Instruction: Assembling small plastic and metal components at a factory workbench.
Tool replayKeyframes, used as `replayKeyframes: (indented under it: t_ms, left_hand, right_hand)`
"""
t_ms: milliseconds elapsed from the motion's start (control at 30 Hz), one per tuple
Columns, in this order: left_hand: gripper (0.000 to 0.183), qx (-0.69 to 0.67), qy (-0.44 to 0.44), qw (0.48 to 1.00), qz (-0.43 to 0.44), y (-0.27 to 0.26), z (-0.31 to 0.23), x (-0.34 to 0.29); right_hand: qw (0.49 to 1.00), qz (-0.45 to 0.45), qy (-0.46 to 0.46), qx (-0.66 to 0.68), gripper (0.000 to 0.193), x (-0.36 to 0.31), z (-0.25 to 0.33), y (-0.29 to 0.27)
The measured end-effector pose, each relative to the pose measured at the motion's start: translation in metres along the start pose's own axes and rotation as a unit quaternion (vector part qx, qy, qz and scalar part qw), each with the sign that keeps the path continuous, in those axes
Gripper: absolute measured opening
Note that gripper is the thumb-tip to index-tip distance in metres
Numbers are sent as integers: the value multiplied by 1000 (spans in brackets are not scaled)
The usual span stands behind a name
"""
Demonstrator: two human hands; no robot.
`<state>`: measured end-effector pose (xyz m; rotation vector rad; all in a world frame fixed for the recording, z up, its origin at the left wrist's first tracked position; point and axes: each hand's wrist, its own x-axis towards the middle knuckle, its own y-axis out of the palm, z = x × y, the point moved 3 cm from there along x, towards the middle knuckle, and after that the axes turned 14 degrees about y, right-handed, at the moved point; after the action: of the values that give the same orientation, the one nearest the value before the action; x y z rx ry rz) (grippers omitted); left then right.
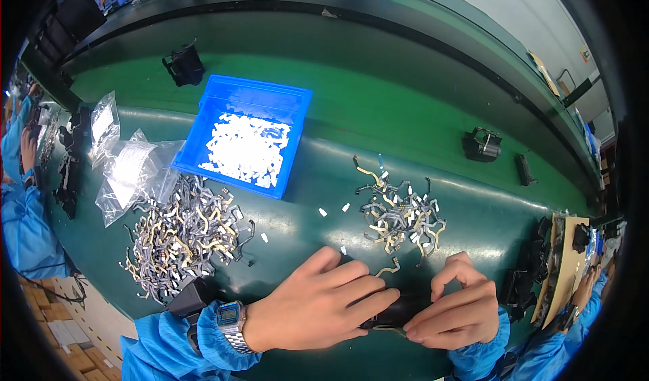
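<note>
Left hand (314,307), wearing a watch (232,318), reaches in from 9 o'clock, its fingers long and close together, their tips at a small dark piece (369,323). That piece sits between the two hands; its shape is mostly hidden, and I cannot tell whether the left pinches it. The right hand (460,310) faces it from 3 o'clock, index finger arched, the other fingertips gathered low; what they grip cannot be told. Outward from the hands, a single cable (389,269) lies just off at 12 o'clock, with a small cable pile (402,219) past it. A larger pile (182,236) spreads at 10 o'clock, clear bags (132,168) beyond it. At 11 o'clock stands a blue bin (263,98) of white bits (243,153); at 1 o'clock, farther off, a black holder (482,144).
</note>
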<state>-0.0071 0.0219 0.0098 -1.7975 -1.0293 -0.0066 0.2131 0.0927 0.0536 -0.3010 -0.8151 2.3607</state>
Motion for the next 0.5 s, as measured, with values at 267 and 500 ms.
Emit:
replayKeyframes:
  t_ms: [267, 500]
  left_hand:
    - [61, 0, 2, 1000, 9, -1, 0, 1]
    - [64, -2, 2, 1000, 10, -1, 1, 2]
  right_hand:
    - [998, 15, -18, -60, 20, 1, 6, 4]
    - [997, 1, -32, -65, 25, -1, 17, 21]
